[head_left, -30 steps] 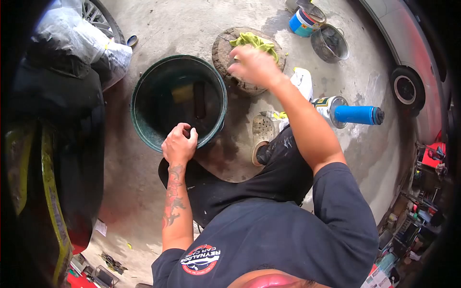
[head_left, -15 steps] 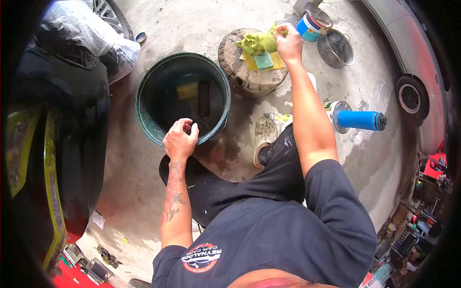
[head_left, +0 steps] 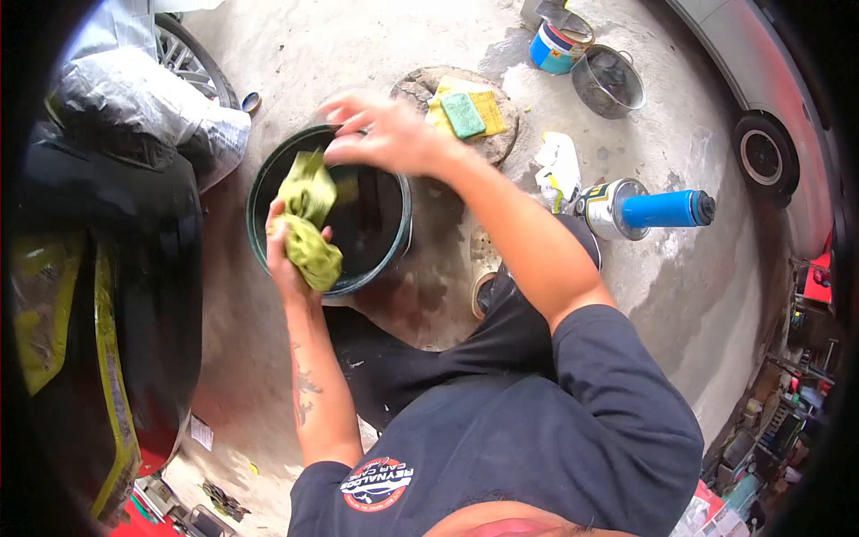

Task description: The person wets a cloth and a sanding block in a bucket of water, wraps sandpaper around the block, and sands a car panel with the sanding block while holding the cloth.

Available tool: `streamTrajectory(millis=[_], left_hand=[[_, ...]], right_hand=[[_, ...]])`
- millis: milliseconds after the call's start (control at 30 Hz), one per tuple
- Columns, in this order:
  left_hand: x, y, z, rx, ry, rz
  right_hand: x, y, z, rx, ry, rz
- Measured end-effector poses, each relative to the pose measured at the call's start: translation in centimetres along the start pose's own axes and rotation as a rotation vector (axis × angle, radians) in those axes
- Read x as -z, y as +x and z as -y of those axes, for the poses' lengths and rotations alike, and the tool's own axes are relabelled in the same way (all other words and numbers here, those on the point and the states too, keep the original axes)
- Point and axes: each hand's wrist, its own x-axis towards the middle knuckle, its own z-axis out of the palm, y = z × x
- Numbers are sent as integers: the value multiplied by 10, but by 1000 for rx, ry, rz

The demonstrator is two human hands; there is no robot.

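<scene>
A crumpled yellow-green cloth (head_left: 310, 219) is in my left hand (head_left: 284, 255), which grips its lower part over the left side of a dark green bucket (head_left: 404, 242). My right hand (head_left: 385, 134), slightly blurred, hovers above the bucket's far rim with its fingers apart. Its thumb is close to the top of the cloth; whether they touch is hard to make out. Inside the bucket, a dark block-like shape shows dimly. Beyond it, a green sponge (head_left: 463, 115) lies on a yellow piece (head_left: 492, 106) atop a round wooden stump (head_left: 506, 148).
Right of my knee stand a tin (head_left: 608, 208) with a blue cylinder (head_left: 667, 209) on it and a white bag (head_left: 559, 166). Farther off are a blue can (head_left: 557, 49) and a metal pot (head_left: 608, 82). A dark car panel (head_left: 152, 268) flanks my left; another car (head_left: 761, 80) is at right.
The cloth has left the stump and is now in my left hand above the bucket. My right hand has swung left from the stump, and my left hand has risen slightly leftward.
</scene>
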Motion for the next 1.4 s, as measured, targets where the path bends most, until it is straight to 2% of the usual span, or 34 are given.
streamTrajectory(millis=[33,67,100,167,233,333,467,567,600,633,767,900,967,1067,1167,1300,1400], left_hand=[[19,4,13,-114,132,-39],[25,-3,19,-98,131,-137],[41,-4,33,-182,276,-178],[53,-13,47,-344,666,-193],[48,-16,53,-367,651,-162],[37,-20,53,-438,753,-116],[37,-23,52,-478,829,-119],[45,-17,61,-538,851,-133],[45,-17,62,-529,820,-143],[42,-18,60,-520,805,-147],[42,-17,60,-525,801,-146],[41,-17,59,-515,793,-146],[40,-19,59,-517,780,-138],[39,-18,59,-524,772,-134],[44,-16,61,-503,772,-126],[44,-15,61,-506,873,-157],[44,-13,61,-519,955,-171]], right_hand=[[18,12,-37,-107,-141,-69],[39,16,-61,-278,-441,-88],[63,14,-86,-452,-739,-107],[96,-1,-160,-735,-698,-341],[102,-16,-169,-953,-778,-349],[88,-15,-181,-1068,-792,-434],[85,-14,-175,-1104,-697,-428],[85,-13,-185,-1145,-651,-537],[88,-11,-187,-1151,-613,-494],[87,-10,-198,-1189,-663,-546],[88,-3,-192,-1278,-645,-518],[84,0,-185,-1232,-728,-529],[82,1,-180,-1238,-696,-523],[78,-1,-212,-1150,-694,-544],[79,1,-186,-1142,-574,-521],[73,3,-195,-1075,-631,-655],[82,9,-192,-1050,-518,-566]])
